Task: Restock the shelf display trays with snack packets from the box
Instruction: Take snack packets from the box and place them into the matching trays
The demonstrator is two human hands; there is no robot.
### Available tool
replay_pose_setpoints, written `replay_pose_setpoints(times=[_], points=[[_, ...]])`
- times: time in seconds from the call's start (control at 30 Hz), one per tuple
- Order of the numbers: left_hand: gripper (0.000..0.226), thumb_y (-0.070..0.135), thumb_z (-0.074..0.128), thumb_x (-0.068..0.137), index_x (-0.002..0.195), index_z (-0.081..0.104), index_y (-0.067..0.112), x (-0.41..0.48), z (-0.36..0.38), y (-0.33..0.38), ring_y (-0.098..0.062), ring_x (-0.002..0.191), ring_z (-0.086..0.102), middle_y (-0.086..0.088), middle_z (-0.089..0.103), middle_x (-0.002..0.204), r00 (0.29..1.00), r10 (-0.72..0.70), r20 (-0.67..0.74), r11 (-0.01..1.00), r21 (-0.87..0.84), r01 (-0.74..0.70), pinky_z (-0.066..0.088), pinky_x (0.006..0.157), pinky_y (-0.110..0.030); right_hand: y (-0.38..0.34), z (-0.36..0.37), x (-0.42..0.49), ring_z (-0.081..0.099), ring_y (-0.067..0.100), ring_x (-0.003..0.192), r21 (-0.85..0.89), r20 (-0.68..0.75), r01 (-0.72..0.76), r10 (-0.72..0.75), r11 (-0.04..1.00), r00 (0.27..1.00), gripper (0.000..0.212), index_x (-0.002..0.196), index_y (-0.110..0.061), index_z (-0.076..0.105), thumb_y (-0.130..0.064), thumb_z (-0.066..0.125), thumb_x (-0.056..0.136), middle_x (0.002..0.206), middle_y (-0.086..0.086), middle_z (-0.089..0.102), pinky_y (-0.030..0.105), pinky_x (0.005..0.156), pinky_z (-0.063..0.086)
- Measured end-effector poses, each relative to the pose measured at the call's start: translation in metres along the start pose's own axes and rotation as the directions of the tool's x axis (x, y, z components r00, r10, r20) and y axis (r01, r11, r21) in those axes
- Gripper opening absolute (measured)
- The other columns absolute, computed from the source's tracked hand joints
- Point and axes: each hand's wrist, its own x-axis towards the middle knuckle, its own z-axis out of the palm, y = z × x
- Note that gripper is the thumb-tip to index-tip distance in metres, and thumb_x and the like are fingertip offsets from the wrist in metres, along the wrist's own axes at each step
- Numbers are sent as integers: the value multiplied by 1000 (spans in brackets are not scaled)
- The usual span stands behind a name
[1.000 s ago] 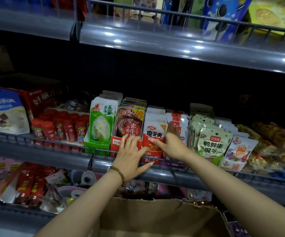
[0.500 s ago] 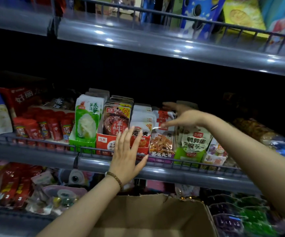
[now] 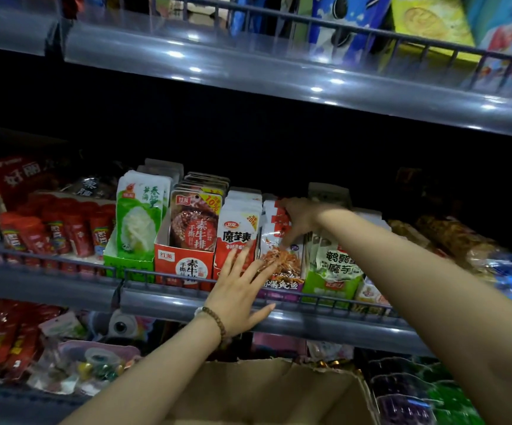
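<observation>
The middle shelf holds display trays of upright snack packets: green-white packets [image 3: 139,219], brown-red packets in a red tray [image 3: 184,262], red-white konjac packets [image 3: 238,228], clear squid packets [image 3: 279,259] and green-white packets [image 3: 334,262]. My left hand [image 3: 239,289] lies flat with straight fingers against the front of the konjac and squid packets, above the shelf rail [image 3: 325,302]. My right hand [image 3: 300,219] reaches over the squid row, with its fingers spread on the packet tops. An open brown cardboard box [image 3: 264,391] sits below my arms; its inside is not visible.
Red tube snacks [image 3: 55,231] stand at the left of the shelf. Loose bagged snacks [image 3: 451,237] lie at the right. The upper shelf [image 3: 279,72] overhangs the trays and carries biscuit packs. A lower shelf [image 3: 18,391] holds mixed sweets.
My right hand has come down from behind the rows onto the tops of the squid packets. My left hand has slid a little right along the tray fronts.
</observation>
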Motion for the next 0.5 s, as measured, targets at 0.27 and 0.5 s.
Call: replay_pose_setpoints(times=[0.27,0.5], points=[[63,66,37,82,126,51,24,0,8,1,-35,134,37,-2,58,126,996,16,-85,1000,3,-16,16,110,-53,-15,5,-12,44,28,129,-242,-5,84,-88,967,996,101,143,-14,29,-42,83,62,144,7,44,34,102,41],[60,66,36,82,119,57,24,0,7,3,-33,133,37,-1,57,124,996,-5,-94,1000,-13,3,14,109,-51,-6,-4,-15,55,18,89,-169,-212,102,-137,980,967,36,105,-18,61,-26,77,74,110,2,64,27,72,42]])
